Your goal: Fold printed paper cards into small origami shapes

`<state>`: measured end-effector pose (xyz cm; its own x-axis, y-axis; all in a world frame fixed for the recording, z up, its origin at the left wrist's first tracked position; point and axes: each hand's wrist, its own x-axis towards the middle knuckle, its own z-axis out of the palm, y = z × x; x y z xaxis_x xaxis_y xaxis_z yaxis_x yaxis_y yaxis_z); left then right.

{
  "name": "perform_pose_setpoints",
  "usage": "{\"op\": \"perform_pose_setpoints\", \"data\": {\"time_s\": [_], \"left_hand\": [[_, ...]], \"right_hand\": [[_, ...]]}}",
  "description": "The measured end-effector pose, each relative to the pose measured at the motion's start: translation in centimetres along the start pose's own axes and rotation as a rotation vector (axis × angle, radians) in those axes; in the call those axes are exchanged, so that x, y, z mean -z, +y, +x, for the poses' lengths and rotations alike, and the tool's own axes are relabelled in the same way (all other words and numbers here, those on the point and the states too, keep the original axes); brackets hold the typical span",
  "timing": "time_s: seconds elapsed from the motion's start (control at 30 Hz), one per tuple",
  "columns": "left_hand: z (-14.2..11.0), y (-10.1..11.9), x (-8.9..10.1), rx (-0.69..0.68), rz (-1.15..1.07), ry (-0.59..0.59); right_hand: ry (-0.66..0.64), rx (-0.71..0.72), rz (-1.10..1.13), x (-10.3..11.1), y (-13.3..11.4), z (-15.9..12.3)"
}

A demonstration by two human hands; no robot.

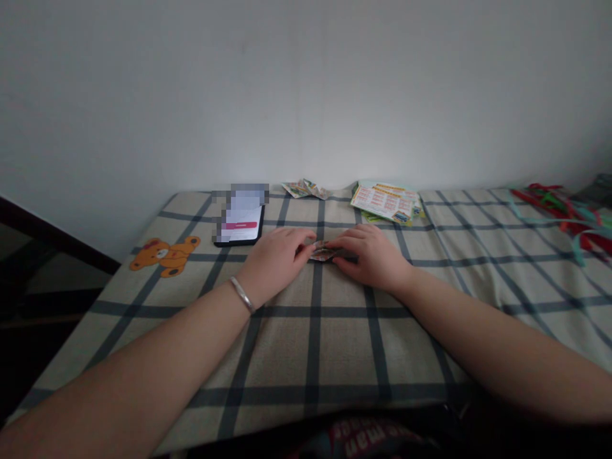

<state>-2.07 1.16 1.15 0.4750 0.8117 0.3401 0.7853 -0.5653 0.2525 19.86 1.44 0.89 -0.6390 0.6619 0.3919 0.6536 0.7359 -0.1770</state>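
Note:
Between my two hands, low over the checked tablecloth [287, 350], is a small piece of folded printed paper [322, 253]. My left hand [280, 258], with a silver bangle [243, 295] at its wrist, pinches the paper's left end between thumb and fingers. From the other side my right hand [368, 255] grips the right end the same way. The fingers cover both ends of the paper, so only its middle shows. Beyond the hands, near the wall, lies another folded printed paper [306, 189] with pointed ends.
A phone [241, 223] with a lit screen lies left of my left hand. A flat orange bear figure [165, 256] is near the table's left edge. Behind my right hand sits a stack of printed leaflets [387, 201]. Red and green ribbons [568, 217] lie at the far right, and a wall [306, 95] borders the back.

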Motion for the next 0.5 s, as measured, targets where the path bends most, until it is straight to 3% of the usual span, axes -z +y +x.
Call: {"op": "perform_pose_setpoints", "data": {"time_s": [0.27, 0.5], "left_hand": [[-0.3, -0.2, -0.3, -0.006, -0.032, 0.071], [-0.4, -0.5, -0.5, 0.044, -0.121, 0.181]], "right_hand": [[-0.008, 0.026, -0.057, -0.1, 0.0, 0.1], [0.055, -0.051, -0.132, 1.1, 0.5, 0.1]]}}
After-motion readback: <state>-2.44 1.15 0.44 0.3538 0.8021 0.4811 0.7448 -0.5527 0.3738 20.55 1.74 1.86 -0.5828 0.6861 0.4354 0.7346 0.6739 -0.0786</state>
